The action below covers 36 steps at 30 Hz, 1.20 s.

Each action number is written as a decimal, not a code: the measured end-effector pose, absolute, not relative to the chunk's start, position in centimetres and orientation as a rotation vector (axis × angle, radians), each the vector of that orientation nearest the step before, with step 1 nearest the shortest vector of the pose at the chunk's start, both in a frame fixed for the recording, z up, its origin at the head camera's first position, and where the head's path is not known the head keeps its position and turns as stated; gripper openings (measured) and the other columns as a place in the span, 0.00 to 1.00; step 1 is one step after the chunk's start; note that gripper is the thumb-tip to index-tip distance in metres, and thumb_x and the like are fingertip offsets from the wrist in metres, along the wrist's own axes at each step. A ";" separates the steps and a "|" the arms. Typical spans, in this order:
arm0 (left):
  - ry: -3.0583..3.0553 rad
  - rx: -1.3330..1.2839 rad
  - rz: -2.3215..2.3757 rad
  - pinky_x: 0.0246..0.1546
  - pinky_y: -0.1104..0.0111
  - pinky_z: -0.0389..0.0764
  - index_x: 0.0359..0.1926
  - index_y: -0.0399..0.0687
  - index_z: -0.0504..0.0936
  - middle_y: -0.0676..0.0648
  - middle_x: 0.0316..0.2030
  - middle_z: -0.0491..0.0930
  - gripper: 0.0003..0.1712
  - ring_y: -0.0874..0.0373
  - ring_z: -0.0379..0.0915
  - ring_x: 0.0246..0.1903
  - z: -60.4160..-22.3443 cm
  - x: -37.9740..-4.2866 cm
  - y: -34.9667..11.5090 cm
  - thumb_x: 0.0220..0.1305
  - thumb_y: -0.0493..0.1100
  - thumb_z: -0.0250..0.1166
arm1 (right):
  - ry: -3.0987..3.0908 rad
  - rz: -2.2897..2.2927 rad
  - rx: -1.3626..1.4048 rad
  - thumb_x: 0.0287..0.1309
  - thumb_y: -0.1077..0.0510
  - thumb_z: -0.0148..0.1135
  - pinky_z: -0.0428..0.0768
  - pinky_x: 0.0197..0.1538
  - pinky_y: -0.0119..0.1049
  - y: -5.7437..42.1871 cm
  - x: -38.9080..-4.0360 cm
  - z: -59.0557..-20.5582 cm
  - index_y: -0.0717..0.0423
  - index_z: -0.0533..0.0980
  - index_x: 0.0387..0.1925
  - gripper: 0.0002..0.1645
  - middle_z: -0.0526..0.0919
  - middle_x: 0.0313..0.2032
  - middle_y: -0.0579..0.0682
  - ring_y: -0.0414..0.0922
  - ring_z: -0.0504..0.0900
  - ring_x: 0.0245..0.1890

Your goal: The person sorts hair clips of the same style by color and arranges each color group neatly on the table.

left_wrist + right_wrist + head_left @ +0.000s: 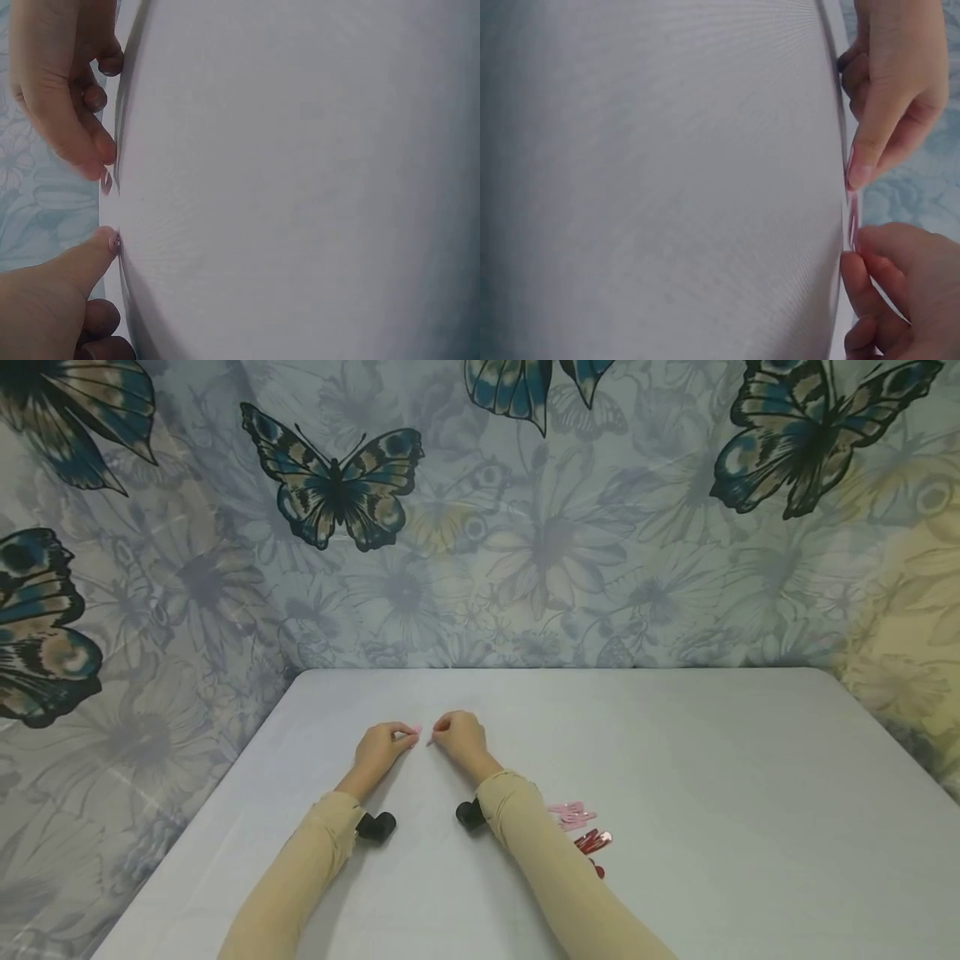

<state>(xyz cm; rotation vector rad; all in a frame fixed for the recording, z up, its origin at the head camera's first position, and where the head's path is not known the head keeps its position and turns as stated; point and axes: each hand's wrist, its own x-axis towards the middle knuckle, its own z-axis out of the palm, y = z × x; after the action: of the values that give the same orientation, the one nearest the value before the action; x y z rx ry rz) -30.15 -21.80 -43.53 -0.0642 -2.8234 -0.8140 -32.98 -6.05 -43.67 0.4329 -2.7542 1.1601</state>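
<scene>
My left hand (381, 747) pinches a small pink hair clip (417, 729) between thumb and fingers above the white table. Opposite it, a short gap away, my right hand (461, 739) holds another small pink hair clip (853, 217) by its fingertips. In the left wrist view the right hand's fingers point toward the left thumb, and only a sliver of the left hand's clip (115, 241) shows. Fingers hide most of both clips. By the right forearm lie several pink hair clips (573, 816) and several shiny red snap clips (594, 841).
Dark red pieces (598, 870), partly hidden by the right sleeve (555, 860), lie below the red clips. The white table (712, 793) reaches back to a butterfly-patterned cloth (547, 568). Black devices (377, 827) hang at both wrists.
</scene>
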 end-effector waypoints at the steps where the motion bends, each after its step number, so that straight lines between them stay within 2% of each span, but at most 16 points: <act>1: -2.823 -0.062 -0.814 0.16 0.68 0.57 0.35 0.45 0.84 0.53 0.11 0.61 0.13 0.60 0.53 0.14 -43.5 -30.1 -21.8 0.53 0.48 0.65 | -2.752 1.161 0.437 0.45 0.57 0.66 0.72 0.33 0.36 -6.1 -33.0 -43.7 0.54 0.81 0.23 0.04 0.80 0.22 0.43 0.42 0.77 0.28; 4: -2.828 -0.048 -0.819 0.16 0.68 0.57 0.35 0.45 0.84 0.53 0.11 0.60 0.13 0.60 0.53 0.14 -43.5 -30.0 -21.8 0.53 0.49 0.65 | -2.763 1.159 0.452 0.45 0.55 0.68 0.72 0.31 0.35 -6.2 -33.0 -43.7 0.54 0.81 0.21 0.07 0.79 0.21 0.43 0.41 0.76 0.25; 8: -2.835 -0.040 -0.832 0.16 0.68 0.57 0.36 0.45 0.84 0.53 0.11 0.59 0.13 0.60 0.53 0.14 -43.5 -30.0 -21.8 0.53 0.49 0.66 | -2.771 1.136 0.462 0.44 0.56 0.69 0.72 0.35 0.37 -6.2 -33.0 -43.8 0.54 0.80 0.22 0.06 0.79 0.20 0.42 0.42 0.76 0.28; 11: -2.837 -0.043 -0.830 0.16 0.67 0.59 0.36 0.46 0.85 0.51 0.12 0.64 0.13 0.59 0.55 0.15 -43.5 -30.1 -21.9 0.53 0.49 0.66 | -2.762 1.128 0.476 0.43 0.58 0.69 0.71 0.37 0.38 -6.2 -33.0 -43.9 0.55 0.81 0.23 0.05 0.79 0.21 0.42 0.43 0.76 0.30; 15: -2.824 -0.060 -0.808 0.21 0.65 0.67 0.34 0.46 0.85 0.45 0.26 0.79 0.12 0.56 0.66 0.21 -43.5 -30.3 -21.9 0.53 0.48 0.66 | -2.761 1.087 0.527 0.43 0.58 0.69 0.69 0.35 0.36 -6.3 -33.1 -43.9 0.55 0.81 0.24 0.06 0.79 0.22 0.44 0.45 0.71 0.31; 17: -2.817 -0.067 -0.796 0.26 0.62 0.71 0.34 0.46 0.85 0.44 0.34 0.81 0.11 0.54 0.72 0.27 -43.5 -30.4 -21.9 0.53 0.48 0.66 | -2.761 1.057 0.556 0.44 0.57 0.69 0.68 0.34 0.35 -6.3 -33.1 -44.0 0.56 0.81 0.25 0.06 0.79 0.23 0.45 0.45 0.69 0.31; 19: -2.816 -0.073 -0.797 0.28 0.60 0.72 0.34 0.46 0.85 0.43 0.36 0.80 0.12 0.52 0.74 0.30 -43.5 -30.6 -22.0 0.53 0.49 0.66 | -2.758 1.021 0.581 0.45 0.57 0.68 0.68 0.33 0.34 -6.4 -33.3 -44.1 0.56 0.82 0.26 0.06 0.79 0.24 0.46 0.45 0.67 0.31; 24: -2.818 -0.067 -0.804 0.27 0.61 0.71 0.33 0.46 0.85 0.43 0.35 0.81 0.12 0.54 0.71 0.26 -43.8 -30.7 -22.1 0.53 0.49 0.66 | -2.751 0.945 0.618 0.45 0.58 0.68 0.68 0.33 0.32 -6.4 -33.4 -44.5 0.56 0.83 0.27 0.05 0.80 0.26 0.46 0.43 0.66 0.30; 31: -2.820 -0.067 -0.785 0.26 0.62 0.71 0.34 0.46 0.85 0.44 0.33 0.81 0.12 0.55 0.71 0.26 -43.8 -30.7 -22.0 0.53 0.49 0.66 | -2.771 0.895 0.615 0.46 0.57 0.67 0.69 0.32 0.32 -6.4 -33.5 -44.4 0.55 0.83 0.26 0.05 0.80 0.25 0.45 0.43 0.67 0.30; 36: -2.824 -0.053 -0.797 0.23 0.64 0.69 0.34 0.47 0.85 0.46 0.29 0.81 0.11 0.56 0.65 0.22 -43.6 -30.6 -21.9 0.53 0.48 0.66 | -2.769 0.904 0.640 0.45 0.56 0.68 0.69 0.31 0.34 -6.5 -33.8 -44.6 0.55 0.82 0.25 0.05 0.78 0.23 0.44 0.44 0.68 0.30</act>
<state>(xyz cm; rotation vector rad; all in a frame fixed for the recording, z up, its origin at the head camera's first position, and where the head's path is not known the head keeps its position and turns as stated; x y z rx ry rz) -30.55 -21.94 -43.60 -0.0526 -2.8241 -0.7973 -33.85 -6.51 -44.61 0.6403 -2.7690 0.9041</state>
